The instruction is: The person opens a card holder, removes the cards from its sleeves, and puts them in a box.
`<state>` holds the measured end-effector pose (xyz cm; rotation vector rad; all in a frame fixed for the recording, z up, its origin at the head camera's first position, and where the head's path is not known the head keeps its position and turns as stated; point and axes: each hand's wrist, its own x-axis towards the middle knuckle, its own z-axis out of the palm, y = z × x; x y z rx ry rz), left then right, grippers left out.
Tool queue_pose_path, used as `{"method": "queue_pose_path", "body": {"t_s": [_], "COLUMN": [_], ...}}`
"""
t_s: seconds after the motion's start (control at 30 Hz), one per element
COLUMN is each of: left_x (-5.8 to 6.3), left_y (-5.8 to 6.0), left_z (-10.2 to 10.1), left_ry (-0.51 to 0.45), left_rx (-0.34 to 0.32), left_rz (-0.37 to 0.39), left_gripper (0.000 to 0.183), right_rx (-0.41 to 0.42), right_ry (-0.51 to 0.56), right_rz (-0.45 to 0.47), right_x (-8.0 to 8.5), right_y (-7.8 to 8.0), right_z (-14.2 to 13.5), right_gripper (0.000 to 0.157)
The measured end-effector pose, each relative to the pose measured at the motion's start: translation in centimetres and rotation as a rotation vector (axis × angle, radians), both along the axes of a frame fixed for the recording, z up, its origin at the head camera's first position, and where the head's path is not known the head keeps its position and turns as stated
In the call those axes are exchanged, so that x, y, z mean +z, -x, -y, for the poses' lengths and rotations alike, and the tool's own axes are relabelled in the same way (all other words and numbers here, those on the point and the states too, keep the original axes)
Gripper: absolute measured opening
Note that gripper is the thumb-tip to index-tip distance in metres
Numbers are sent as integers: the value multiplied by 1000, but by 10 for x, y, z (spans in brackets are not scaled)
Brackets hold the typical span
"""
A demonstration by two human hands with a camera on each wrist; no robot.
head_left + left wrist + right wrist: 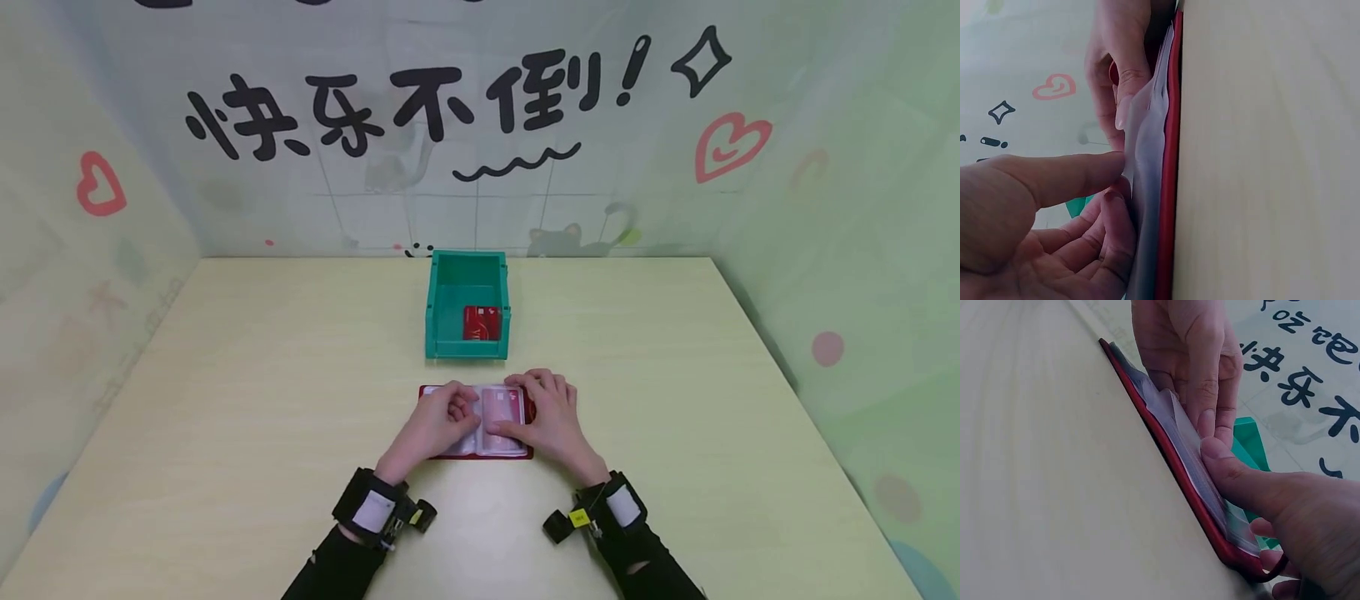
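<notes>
An open card holder (480,457) with a red cover and clear plastic sleeves (1147,144) lies on the table in front of me. Under the sleeve of its right page shows a pinkish card (501,408). My left hand (444,421) pinches a sleeve's edge near the middle fold between thumb and forefinger, its other fingers curled. On the right page rests the thumb of my right hand (551,421), while that hand's fingers go round the holder's far right edge. In the right wrist view, both thumbs come close together over the sleeves.
A teal bin (467,350) stands just beyond the card holder, with a red card (482,323) inside it. The pale wooden table (300,350) reaches back to a printed cloth backdrop (420,200), which also rises on both sides.
</notes>
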<state>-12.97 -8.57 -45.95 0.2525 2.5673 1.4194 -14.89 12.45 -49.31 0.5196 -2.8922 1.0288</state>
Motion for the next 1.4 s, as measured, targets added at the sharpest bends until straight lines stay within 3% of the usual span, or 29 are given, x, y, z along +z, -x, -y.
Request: {"method": "queue_pose_path", "body": {"t_s": [0.1,0.3,0.5,0.93,1.1,1.23,1.4], "left_x": [-2,-3,-1,-1,-1,-2,-4], "left_y": [2,4,5,5,5,5,5], "left_z": [0,1,2,5,5,5,4], "left_ry": [-13,-40,-15,-29,-38,-43,-52], "left_rx": [-2,-3,0,9,8,3,4], "left_rz": [-5,20,36,32,36,36,25], "left_gripper": [28,34,34,32,32,31,29], "right_rx": [12,-9,-19,-7,-20,-39,-23], "right_ry": [-15,0,55,-2,27,96,213], "right_rz": [16,40,56,71,79,73,24], "right_x": [2,4,5,7,6,5,0], "right_y": [1,1,2,4,4,3,1], "right_z": [0,1,4,9,9,8,5], "right_gripper": [72,63,61,65,63,53,27]}}
